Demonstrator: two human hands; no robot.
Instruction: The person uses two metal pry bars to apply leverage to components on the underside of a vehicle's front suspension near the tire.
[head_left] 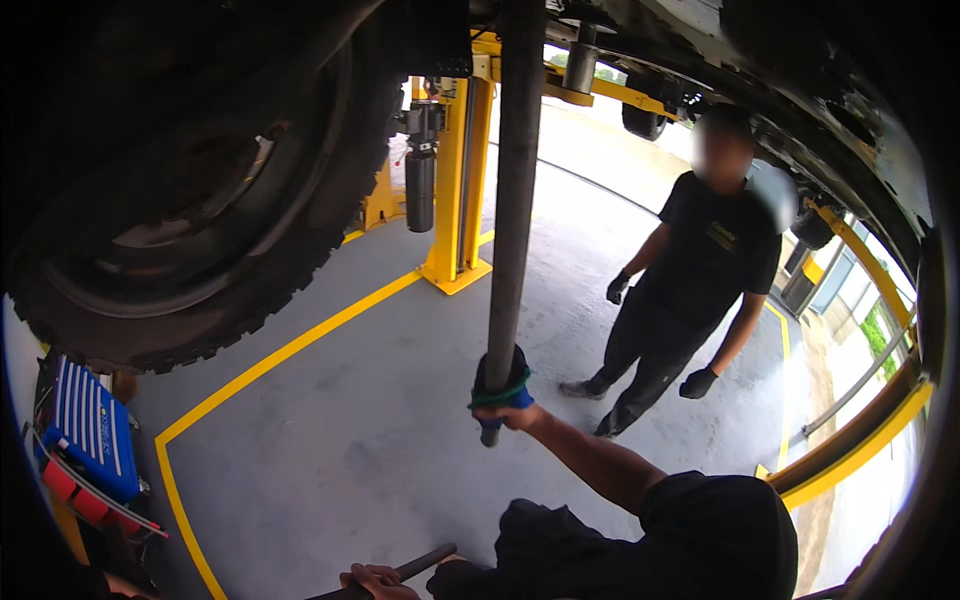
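My right hand [510,408] is closed around the lower end of a long grey metal pipe [514,200]. A black and blue glove or cloth with a green edge covers part of the grip; whether I wear it I cannot tell. The pipe runs up toward the underside of the raised vehicle [690,45], and a short end sticks out below my fist. At the lower edge my bare left hand [380,582] is wrapped round a dark metal bar [428,560], whose tip points right, toward my black shirt. The bar's other end leaves the picture.
A large tyre [330,220] hangs at upper left. Behind it stands a yellow lift post [462,180]. Another person [700,260] in black clothes and gloves stands at right. A blue tool cart [95,430] is at far left. Yellow lines [300,340] cross the grey floor.
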